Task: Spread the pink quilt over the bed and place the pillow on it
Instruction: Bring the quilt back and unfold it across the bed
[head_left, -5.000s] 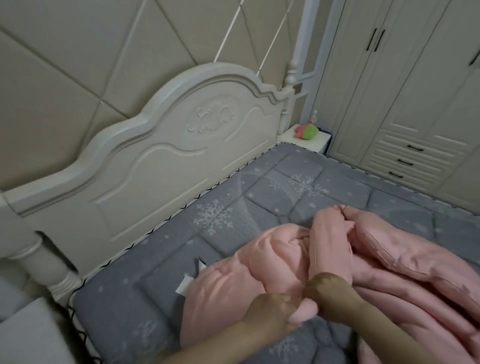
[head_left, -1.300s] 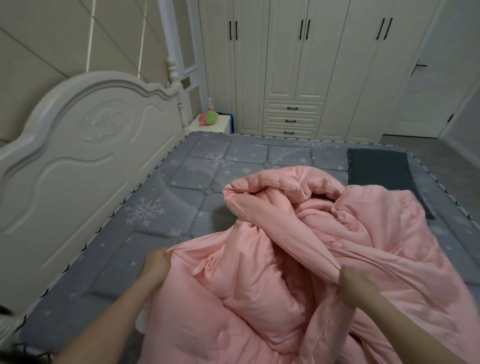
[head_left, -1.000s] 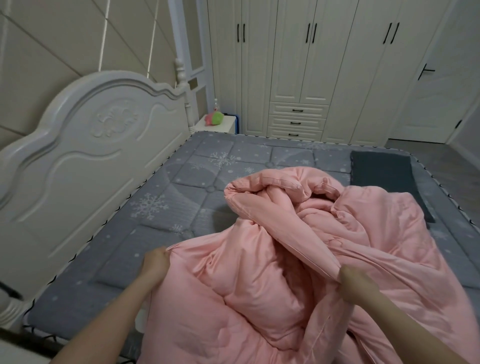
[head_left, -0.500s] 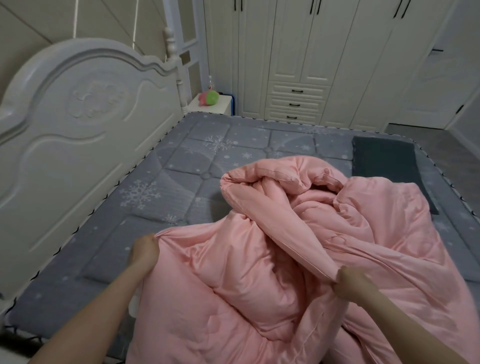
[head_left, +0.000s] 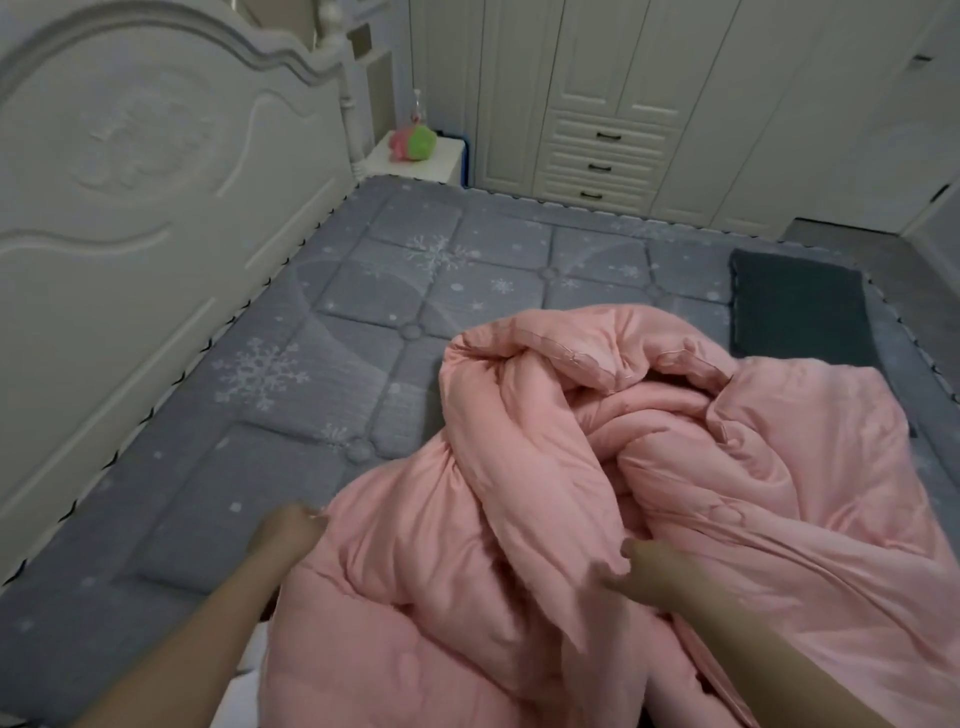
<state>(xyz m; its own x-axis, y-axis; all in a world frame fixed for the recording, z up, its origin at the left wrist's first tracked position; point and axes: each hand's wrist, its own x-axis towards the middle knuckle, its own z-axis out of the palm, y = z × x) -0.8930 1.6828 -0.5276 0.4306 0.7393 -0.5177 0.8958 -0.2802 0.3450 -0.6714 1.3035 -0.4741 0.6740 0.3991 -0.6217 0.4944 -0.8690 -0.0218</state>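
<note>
Lying bunched up in a big heap, the pink quilt (head_left: 649, 493) is seen on the near half of the grey snowflake mattress (head_left: 415, 291), well short of being spread out. One edge of the quilt, on the side nearest the white headboard (head_left: 130, 182), is gripped by the left hand (head_left: 283, 530), with the fingers curled around the fabric. The right hand (head_left: 644, 571) is seen against the middle of the heap; it's motion-blurred, so whether its fingers are pinching a fold or have let go can't be told.

A dark grey pillow (head_left: 800, 312) is laid flat on the mattress just past the quilt's far side, away from the headboard. Beyond the headboard's post, a pink and green soft toy (head_left: 414, 144) is set on a small white nightstand (head_left: 415, 163). Cream wardrobe doors and drawers (head_left: 602, 156) are lined up behind the mattress.
</note>
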